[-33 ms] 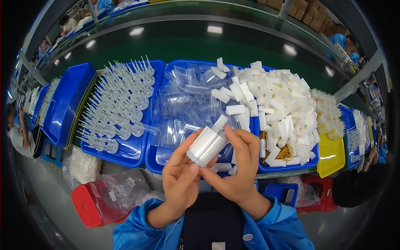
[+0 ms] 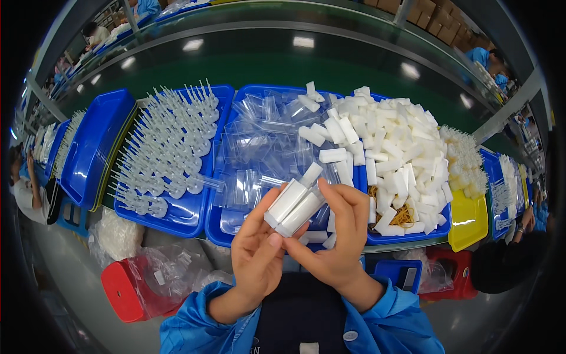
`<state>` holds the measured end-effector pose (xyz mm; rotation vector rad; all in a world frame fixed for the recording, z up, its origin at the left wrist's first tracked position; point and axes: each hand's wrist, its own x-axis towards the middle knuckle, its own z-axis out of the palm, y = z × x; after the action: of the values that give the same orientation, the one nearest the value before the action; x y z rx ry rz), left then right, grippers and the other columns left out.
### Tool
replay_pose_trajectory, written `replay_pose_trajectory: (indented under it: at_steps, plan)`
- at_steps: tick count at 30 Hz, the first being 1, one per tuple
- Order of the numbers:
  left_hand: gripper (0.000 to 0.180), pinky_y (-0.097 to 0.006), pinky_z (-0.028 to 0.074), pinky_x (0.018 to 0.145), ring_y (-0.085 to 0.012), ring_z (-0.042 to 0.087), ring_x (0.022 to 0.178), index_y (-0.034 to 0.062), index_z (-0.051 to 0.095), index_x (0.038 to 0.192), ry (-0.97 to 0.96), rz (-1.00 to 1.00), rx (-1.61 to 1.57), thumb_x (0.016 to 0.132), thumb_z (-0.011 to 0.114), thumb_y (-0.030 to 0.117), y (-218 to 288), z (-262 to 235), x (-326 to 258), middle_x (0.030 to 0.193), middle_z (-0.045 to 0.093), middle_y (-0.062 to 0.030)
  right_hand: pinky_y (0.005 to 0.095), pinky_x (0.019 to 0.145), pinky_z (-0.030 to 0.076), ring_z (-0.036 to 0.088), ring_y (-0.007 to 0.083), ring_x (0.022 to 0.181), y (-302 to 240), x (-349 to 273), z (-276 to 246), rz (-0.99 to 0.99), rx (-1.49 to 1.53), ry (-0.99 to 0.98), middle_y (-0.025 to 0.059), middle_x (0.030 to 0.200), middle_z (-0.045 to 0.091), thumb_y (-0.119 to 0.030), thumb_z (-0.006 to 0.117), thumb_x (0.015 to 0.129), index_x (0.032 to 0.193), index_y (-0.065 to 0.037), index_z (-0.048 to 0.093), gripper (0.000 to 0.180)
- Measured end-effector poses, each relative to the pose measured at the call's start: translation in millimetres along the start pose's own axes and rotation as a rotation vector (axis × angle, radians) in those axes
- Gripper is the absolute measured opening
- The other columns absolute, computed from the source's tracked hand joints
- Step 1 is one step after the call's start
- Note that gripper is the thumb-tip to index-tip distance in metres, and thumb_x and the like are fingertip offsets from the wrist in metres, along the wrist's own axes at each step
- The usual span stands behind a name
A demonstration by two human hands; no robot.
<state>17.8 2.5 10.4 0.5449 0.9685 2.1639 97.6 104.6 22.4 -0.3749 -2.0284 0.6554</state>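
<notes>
Holding a small white bundle [image 2: 286, 203] in front of the chest, the wearer is working with both bare hands in the downward head view. The bundle is sitting over the near edge of a blue tray [image 2: 213, 227] of clear plastic pieces [image 2: 247, 141]. It is tilting, its upper end leaning to the right, and one white strip [image 2: 311, 175] is sticking out beyond the rest.

The left hand [image 2: 254, 256] is curling around the bundle's left side, fingers behind and thumb near the lower end, closed enough to be bearing it. The right hand [image 2: 337, 248] is staying half open, thumb and forefinger well parted and meeting the bundle's right side; whether it is gripping or only steadying is impossible to tell.

The white parts are looking light and slightly soft, like foam, with smooth faces that could be slipping past one another. Squeezing hard would probably be denting them or pushing the strip out. The lower end, where the pieces are gathering together, is seeming the surest hold, with light fingertips along the sides.

To the right, similar white blocks [image 2: 407, 138] are heaping up beside tan rubber bands [image 2: 404, 216].
</notes>
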Motion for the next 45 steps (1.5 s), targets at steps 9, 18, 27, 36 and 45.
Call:
replay_pose_trajectory:
  at_steps: [9, 18, 27, 36, 45]
  plan:
    - [0.047, -0.047, 0.053, 0.096, -0.0360, 0.055, 0.120, -0.0100, 0.032, 0.142, -0.131, -0.029, 0.027, 0.103, 0.039, 0.016, -1, -19, -2, 0.138, 0.045, -0.0269, 0.0323, 0.073, 0.046, 0.052, 0.0242, 0.093, -1, 2, 1, -0.034, 0.009, -0.026, 0.0125, 0.107, 0.051, -0.014, 0.083, 0.059, 0.125, 0.004, 0.057, 0.073]
    - [0.047, -0.049, 0.053, 0.095, -0.0376, 0.053, 0.123, -0.0093, 0.031, 0.143, -0.131, -0.090, -0.153, 0.103, 0.038, 0.015, 8, -26, -1, 0.139, 0.044, -0.0270, 0.0326, 0.072, 0.047, 0.054, 0.0231, 0.087, -3, 9, 4, -0.107, 0.019, -0.100, 0.0114, 0.101, 0.055, -0.010, 0.082, 0.058, 0.124, 0.002, 0.060, 0.071]
    - [0.056, -0.046, 0.053, 0.093, -0.0360, 0.058, 0.117, -0.0106, 0.037, 0.138, -0.005, 0.097, 0.124, 0.093, 0.056, 0.016, 14, -32, -4, 0.131, 0.052, -0.0267, 0.0377, 0.084, 0.039, 0.049, 0.0268, 0.100, 20, 38, -42, 0.003, -0.043, -0.473, 0.0086, 0.101, 0.053, -0.004, 0.073, 0.061, 0.104, -0.008, 0.070, 0.044]
    - [0.049, -0.040, 0.042, 0.103, -0.0295, 0.050, 0.126, -0.0095, 0.046, 0.132, -0.131, 0.191, 0.241, 0.086, 0.064, -0.002, 13, -38, 0, 0.134, 0.050, -0.0257, 0.0393, 0.084, 0.038, 0.051, 0.0273, 0.099, 40, 28, -29, -0.094, -0.411, -0.629, 0.0079, 0.100, 0.054, -0.004, 0.074, 0.064, 0.092, -0.009, 0.067, 0.029]
    - [0.048, -0.041, 0.047, 0.102, -0.0312, 0.050, 0.125, -0.0066, 0.050, 0.128, -0.194, 0.201, 0.347, 0.083, 0.065, -0.010, 9, -29, 3, 0.137, 0.045, -0.0260, 0.0302, 0.081, 0.050, 0.059, 0.0172, 0.097, 46, 9, -47, 0.406, 0.717, -0.295, 0.0125, 0.109, 0.057, -0.005, 0.055, 0.094, 0.118, 0.003, 0.052, 0.025]
